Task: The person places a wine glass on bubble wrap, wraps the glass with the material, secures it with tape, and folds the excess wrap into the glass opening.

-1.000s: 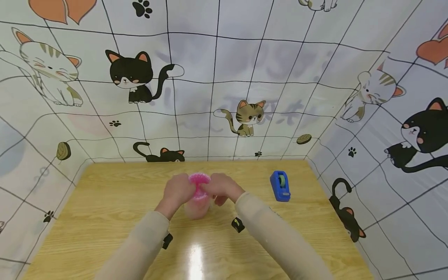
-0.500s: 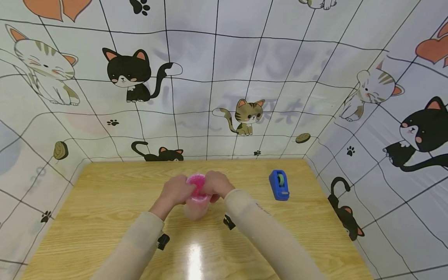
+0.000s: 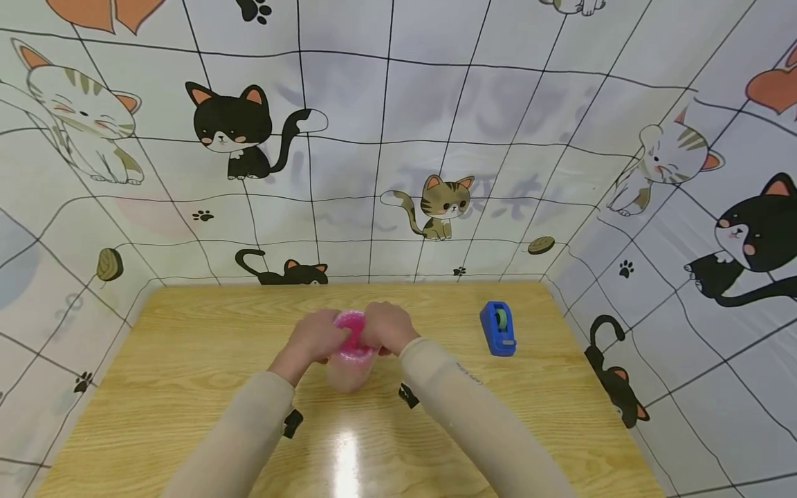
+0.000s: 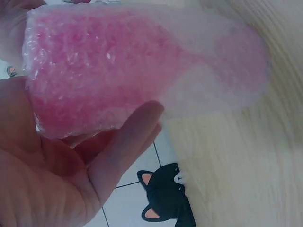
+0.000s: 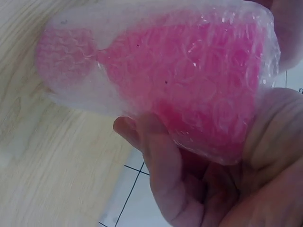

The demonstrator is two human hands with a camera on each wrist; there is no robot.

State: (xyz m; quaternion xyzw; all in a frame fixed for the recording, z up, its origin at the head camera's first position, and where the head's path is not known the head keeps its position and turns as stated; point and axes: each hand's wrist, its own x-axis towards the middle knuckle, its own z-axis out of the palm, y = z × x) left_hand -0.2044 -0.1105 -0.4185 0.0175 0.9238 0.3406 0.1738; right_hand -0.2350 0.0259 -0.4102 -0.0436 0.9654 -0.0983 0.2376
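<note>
A pink goblet (image 3: 351, 324) wrapped in bubble wrap stands upright on the table, its open top towards the head camera. Its wide bowl, narrow stem and round foot show through the wrap (image 4: 104, 66) in the left wrist view. My left hand (image 3: 316, 336) grips the upper part from the left, the thumb over the rim. From the opposite side my right hand (image 3: 389, 328) holds it likewise, and in the right wrist view its curled fingers (image 5: 163, 161) lie against the wrapped bowl (image 5: 189, 71). The thumb tips inside the opening are hard to make out.
A blue tape dispenser (image 3: 498, 329) with a green roll stands to the right on the wooden table (image 3: 205, 360). Cloth printed with cats and a grid (image 3: 349, 159) rises behind and at both sides. Small black devices (image 3: 408, 395) sit under the wrists.
My right hand has drawn slightly inwards and its fingers have closed in on the rim. The left forearm has shifted a little to the left. The goblet stays in place.
</note>
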